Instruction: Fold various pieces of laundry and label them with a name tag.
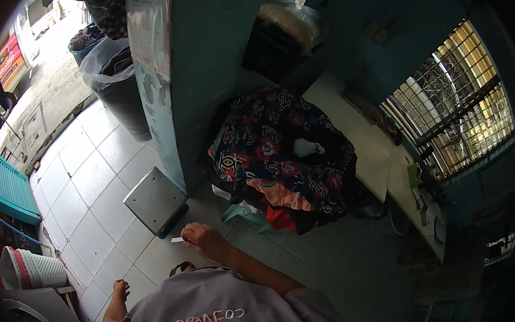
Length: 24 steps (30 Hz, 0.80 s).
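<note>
My right hand (205, 242) is bent in front of my grey shirt (228, 299), its fingers pinching a small white slip (177, 240). My left hand (121, 289) hangs low at my side above the tiled floor, fingers curled, with nothing visible in it. Just beyond my right hand stands a stool (157, 200) with a grey square top and blue beneath. Ahead to the right is a large heap of cloth (269, 121), covered by dark fabric with a floral print. A small white item (308, 148) lies on the heap; I cannot tell what it is.
A pillar (204, 84) with peeling paint and a posted sheet divides the space. Beside it stands a bagged dark bin (128, 105). White tables (366, 156) run under a grilled window (453, 99). Nested white plastic baskets (42, 269) and a teal slatted panel (2, 177) are at left.
</note>
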Available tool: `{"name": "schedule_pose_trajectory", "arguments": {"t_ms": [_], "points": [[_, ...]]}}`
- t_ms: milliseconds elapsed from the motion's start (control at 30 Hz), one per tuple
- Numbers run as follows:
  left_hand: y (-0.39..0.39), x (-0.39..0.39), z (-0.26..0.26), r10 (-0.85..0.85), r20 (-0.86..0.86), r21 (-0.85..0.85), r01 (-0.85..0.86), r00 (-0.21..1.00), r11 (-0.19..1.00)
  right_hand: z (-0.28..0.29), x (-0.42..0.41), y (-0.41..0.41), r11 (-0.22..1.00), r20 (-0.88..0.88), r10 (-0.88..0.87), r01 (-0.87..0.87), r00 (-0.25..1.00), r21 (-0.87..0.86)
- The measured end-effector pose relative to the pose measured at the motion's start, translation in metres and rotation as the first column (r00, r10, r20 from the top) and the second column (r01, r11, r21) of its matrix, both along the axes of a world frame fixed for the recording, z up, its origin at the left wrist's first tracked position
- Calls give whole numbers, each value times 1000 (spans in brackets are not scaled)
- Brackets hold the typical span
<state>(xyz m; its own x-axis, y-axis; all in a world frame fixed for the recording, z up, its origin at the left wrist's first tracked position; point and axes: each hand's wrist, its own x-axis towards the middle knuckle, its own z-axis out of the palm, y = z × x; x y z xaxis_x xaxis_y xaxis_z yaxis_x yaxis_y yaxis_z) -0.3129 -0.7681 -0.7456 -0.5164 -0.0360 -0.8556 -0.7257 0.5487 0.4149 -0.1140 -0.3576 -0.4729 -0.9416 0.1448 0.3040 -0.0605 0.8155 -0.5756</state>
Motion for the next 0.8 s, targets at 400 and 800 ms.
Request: {"name": "schedule_pose_trajectory", "arguments": {"t_ms": [400,800], "points": [[366,50,15,-914,-216,45,938,344,343,-4,245,-7,744,93,-652,659,752,-112],[525,535,214,-194,-781,-275,606,-594,-746,14,547,36,482,220,-863,871,454,95]]}}
